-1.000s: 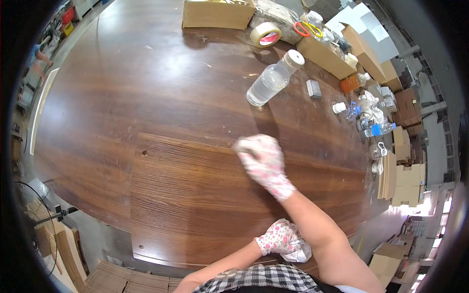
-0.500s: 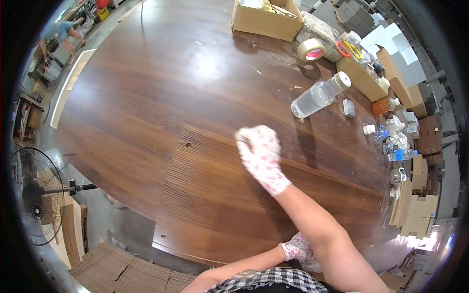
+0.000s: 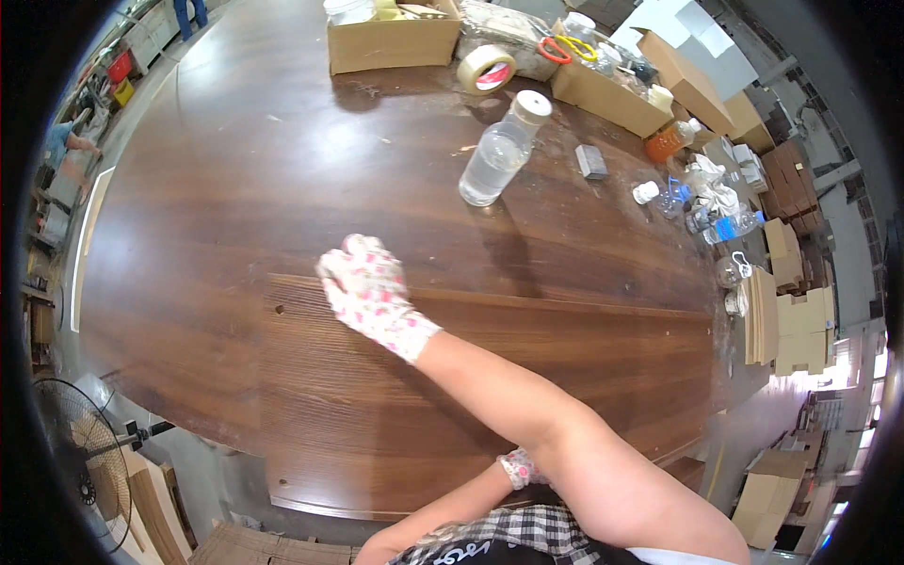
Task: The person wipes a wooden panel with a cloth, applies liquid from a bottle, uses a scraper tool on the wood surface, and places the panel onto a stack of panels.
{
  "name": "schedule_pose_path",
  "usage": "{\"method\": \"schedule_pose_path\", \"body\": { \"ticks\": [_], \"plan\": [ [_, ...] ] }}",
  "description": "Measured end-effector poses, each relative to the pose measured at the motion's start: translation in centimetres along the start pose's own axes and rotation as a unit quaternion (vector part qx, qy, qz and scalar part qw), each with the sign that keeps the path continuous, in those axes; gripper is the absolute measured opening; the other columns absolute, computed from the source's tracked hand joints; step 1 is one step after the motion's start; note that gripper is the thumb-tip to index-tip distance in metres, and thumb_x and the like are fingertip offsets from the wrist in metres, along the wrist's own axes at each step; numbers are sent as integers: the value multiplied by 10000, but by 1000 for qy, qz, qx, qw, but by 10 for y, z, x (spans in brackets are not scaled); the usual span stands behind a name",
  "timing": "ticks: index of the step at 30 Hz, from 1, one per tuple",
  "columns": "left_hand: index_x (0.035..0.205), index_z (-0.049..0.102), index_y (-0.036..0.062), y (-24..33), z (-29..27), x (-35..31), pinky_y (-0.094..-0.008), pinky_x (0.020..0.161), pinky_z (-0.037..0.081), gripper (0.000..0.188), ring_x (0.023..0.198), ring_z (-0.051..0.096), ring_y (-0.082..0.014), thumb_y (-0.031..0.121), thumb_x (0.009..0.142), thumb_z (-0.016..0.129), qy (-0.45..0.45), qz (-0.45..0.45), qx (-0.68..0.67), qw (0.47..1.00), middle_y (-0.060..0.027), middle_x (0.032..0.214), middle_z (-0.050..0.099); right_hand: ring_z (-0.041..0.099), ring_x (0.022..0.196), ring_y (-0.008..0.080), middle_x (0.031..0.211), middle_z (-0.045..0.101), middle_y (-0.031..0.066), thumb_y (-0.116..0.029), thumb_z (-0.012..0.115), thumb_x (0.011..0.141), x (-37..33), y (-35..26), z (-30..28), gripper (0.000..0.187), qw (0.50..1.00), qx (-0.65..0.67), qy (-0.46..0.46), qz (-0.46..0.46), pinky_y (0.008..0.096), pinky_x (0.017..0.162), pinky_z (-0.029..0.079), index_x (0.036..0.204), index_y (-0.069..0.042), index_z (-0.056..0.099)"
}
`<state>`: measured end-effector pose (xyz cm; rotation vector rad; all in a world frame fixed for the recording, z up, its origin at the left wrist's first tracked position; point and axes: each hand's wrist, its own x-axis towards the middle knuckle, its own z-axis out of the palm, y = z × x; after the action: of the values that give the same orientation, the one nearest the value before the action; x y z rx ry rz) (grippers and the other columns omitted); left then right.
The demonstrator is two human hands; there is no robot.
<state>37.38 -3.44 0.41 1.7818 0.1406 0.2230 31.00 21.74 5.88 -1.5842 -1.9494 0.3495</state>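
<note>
A brown wood-grain board [image 3: 565,363] with small round holes near its left end lies on a larger dark wooden tabletop [image 3: 217,188]. My right hand [image 3: 365,290], in a white glove with pink spots, is over the board's far edge towards its left end. Its fingers are curled closed, and whatever they may hold is hidden. My left hand [image 3: 520,467], in a matching glove, is by the near edge of the board, close to my body. My right forearm covers most of it, so its fingers do not show.
Beyond the board stand a clear bottle [image 3: 496,155] and a small grey block [image 3: 591,162]. Farther back are a tape roll [image 3: 487,70], an open carton [image 3: 391,47] and scissors [image 3: 565,47]. Several plastic bottles line the right side. A fan [image 3: 80,471] stands at the lower left.
My right hand has moved left along the board's far edge, its fingers still curled. The view has turned, so the bottle and cartons sit farther left. My left hand is more covered now.
</note>
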Motion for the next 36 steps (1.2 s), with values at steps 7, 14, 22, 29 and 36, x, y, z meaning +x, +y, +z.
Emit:
{"method": "schedule_pose_path", "body": {
  "ticks": [7, 14, 22, 29, 36],
  "plan": [
    [989, 657, 132, 28, -30, 18, -382, 805, 437, 360, 861, 585, -278, 390, 748, 585, -49, -1, 70, 996, -95, 901, 637, 521, 834, 287, 829, 531, 87, -180, 607, 757, -119, 123, -134, 63, 988, -129, 60, 60, 406, 723, 456, 817, -164, 616],
    [950, 687, 155, 39, -24, 21, -338, 690, 486, 267, 741, 637, -214, 216, 691, 680, 131, 29, 183, 974, -57, 812, 672, 526, 897, 279, 917, 560, 82, -183, 664, 759, -226, 244, -253, 111, 950, -206, 116, 202, 394, 795, 445, 852, -131, 635],
    [867, 680, 139, 36, 8, 57, -329, 610, 435, 192, 652, 600, -225, 152, 678, 652, 281, -56, 214, 934, -52, 718, 640, 535, 824, 278, 761, 585, 66, -243, 542, 828, -330, 375, -381, 166, 878, -369, 181, 246, 414, 714, 425, 722, -139, 614],
    [897, 658, 54, 27, 35, 90, -355, 729, 482, 234, 776, 621, -270, 44, 664, 638, 347, -103, 215, 907, -115, 842, 661, 549, 791, 262, 799, 563, 80, -149, 542, 737, -252, 264, -277, 53, 980, -151, 121, 37, 383, 707, 472, 741, -166, 592],
    [901, 652, 93, 27, 36, 90, -370, 655, 459, 246, 698, 583, -281, 60, 657, 637, 391, -65, 227, 889, -93, 772, 630, 558, 720, 299, 731, 568, 125, -206, 505, 778, -322, 358, -381, 157, 943, -247, 96, 200, 417, 654, 485, 695, -139, 620]
  ]
}}
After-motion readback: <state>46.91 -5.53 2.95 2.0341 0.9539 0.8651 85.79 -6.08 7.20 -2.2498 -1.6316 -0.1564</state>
